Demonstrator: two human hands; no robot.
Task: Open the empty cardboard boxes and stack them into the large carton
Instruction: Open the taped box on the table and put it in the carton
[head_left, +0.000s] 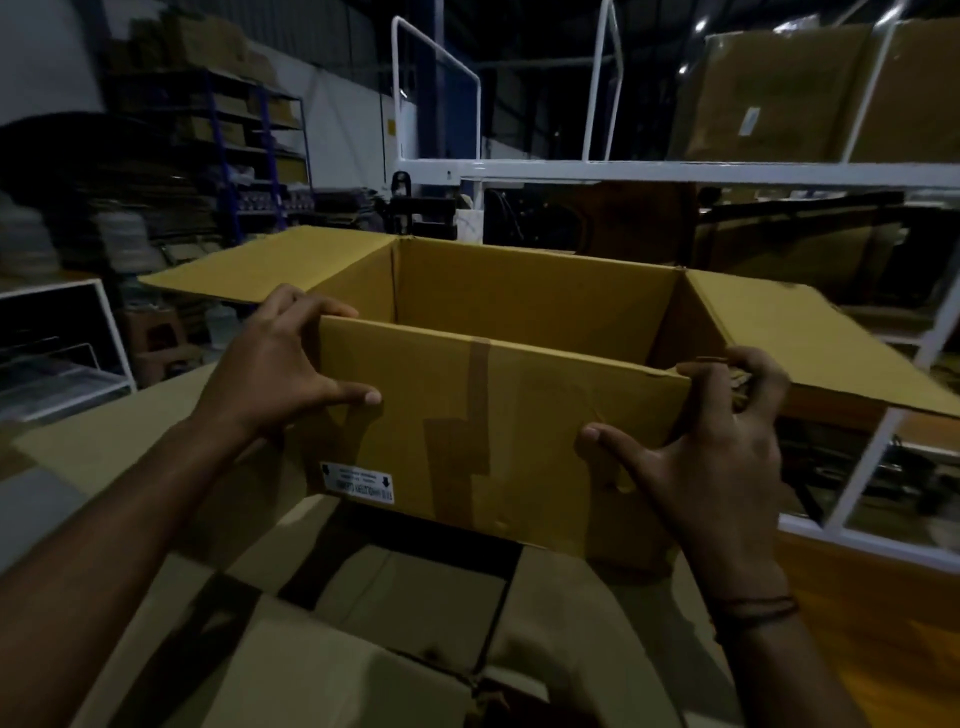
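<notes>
Fingers of left hand (275, 364) and right hand (727, 452) grip near corners of the open cardboard box (493, 415).

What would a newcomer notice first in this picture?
The open cardboard box in the centre, flaps spread left and right, with brown tape down its near face. The left hand and right hand grip its near top corners, holding it over the large carton at the bottom. Behind runs a white metal frame.

brown cardboard box (498, 426) | open, flaps spread, upright | above large carton (363, 623)
</notes>
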